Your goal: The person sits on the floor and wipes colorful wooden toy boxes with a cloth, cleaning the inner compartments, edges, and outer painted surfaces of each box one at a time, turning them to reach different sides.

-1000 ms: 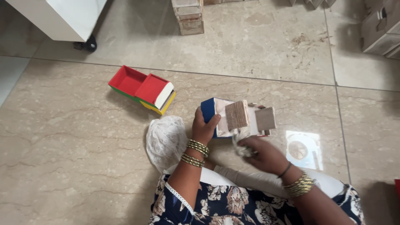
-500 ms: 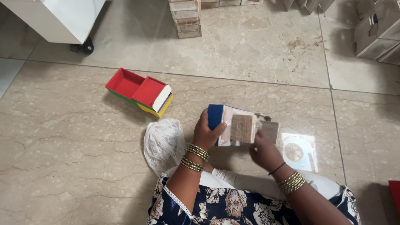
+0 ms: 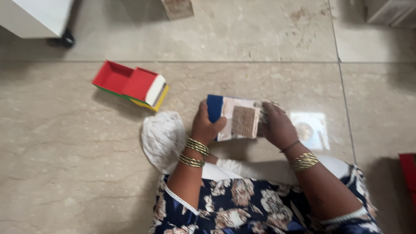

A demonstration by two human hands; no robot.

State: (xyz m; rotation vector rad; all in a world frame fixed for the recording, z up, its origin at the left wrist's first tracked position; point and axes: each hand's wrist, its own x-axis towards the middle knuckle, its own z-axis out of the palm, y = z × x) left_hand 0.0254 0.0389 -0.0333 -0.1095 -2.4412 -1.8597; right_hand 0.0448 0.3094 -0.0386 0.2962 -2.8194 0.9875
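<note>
Sitting on the tiled floor (image 3: 260, 39), the person held a small box (image 3: 236, 118) between both hands, raised just above the lap and close to the body. The left hand (image 3: 207, 125) was clamped on the box's blue end, thumb across the front face and fingers wrapped behind it. The right hand (image 3: 277, 125) was closed over the opposite end, its fingers curled round the edge, hiding that side. A second before, the flaps at the right end stood open and splayed outward; by this moment they were folded in, so that the box showed one flat pale face with a brown woven square (image 3: 245, 121) in its middle. Judging from that, the closing of the box seemed nearly or fully done. Just beside the left wrist a white crumpled bag (image 3: 162, 136) lay on the floor. Farther toward the floor's far left, well apart from the hands, sat an open red box (image 3: 130, 84) with green and yellow edges. Near the right hand, a clear sleeve with a disc (image 3: 310, 129) rested flat on the floor.
</note>
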